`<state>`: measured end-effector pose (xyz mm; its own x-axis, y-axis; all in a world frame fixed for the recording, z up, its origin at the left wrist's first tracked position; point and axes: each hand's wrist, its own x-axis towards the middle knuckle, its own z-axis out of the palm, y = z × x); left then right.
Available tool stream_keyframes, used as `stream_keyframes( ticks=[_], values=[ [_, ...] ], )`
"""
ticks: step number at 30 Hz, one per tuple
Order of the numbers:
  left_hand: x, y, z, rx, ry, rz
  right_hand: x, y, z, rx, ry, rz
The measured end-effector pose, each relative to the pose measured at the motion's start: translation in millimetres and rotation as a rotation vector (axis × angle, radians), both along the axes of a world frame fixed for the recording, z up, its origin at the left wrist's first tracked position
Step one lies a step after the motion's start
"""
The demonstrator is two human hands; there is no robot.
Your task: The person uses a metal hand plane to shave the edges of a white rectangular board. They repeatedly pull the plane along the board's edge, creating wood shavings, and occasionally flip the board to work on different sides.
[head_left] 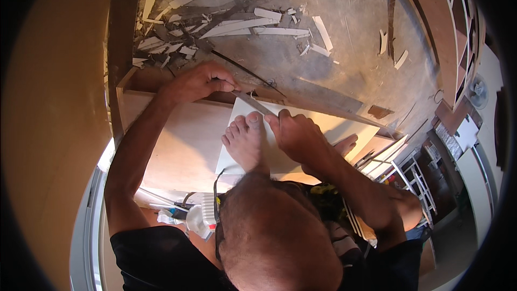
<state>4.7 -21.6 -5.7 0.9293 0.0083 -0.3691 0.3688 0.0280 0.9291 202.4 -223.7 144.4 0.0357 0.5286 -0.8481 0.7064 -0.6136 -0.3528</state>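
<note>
Left hand (202, 82) fingers curled round thin grey metal blade (252, 102), handle hidden. Right hand (295, 136) fingers pressed flat on white flat board (323, 126). Bare foot (245, 143) beside right fingers, hiding board part.

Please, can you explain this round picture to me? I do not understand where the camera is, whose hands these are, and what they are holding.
The camera sits on a person's head and looks down, so its wide lens bends everything round. The left hand grips a thin metal blade laid across a white sheet. The right hand presses on that sheet, and a bare foot rests on it too. The sheet lies on a pale wooden board. Beyond, white offcut strips litter the concrete floor.
</note>
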Motion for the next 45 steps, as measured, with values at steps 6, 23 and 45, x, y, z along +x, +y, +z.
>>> stream_keyframes(
  ticks=[6,23,45],
  values=[
    [-3,7,-3,-0.098,0.063,0.037,0,14,-4,0.019,0.039,-0.066],
    [20,17,-1,-0.189,0.075,-0.062,17,-9,-12,0.134,0.027,0.055],
    [35,-8,-4,-0.319,0.078,-0.185,15,-14,26,-0.084,-0.102,-0.066]
  ],
)
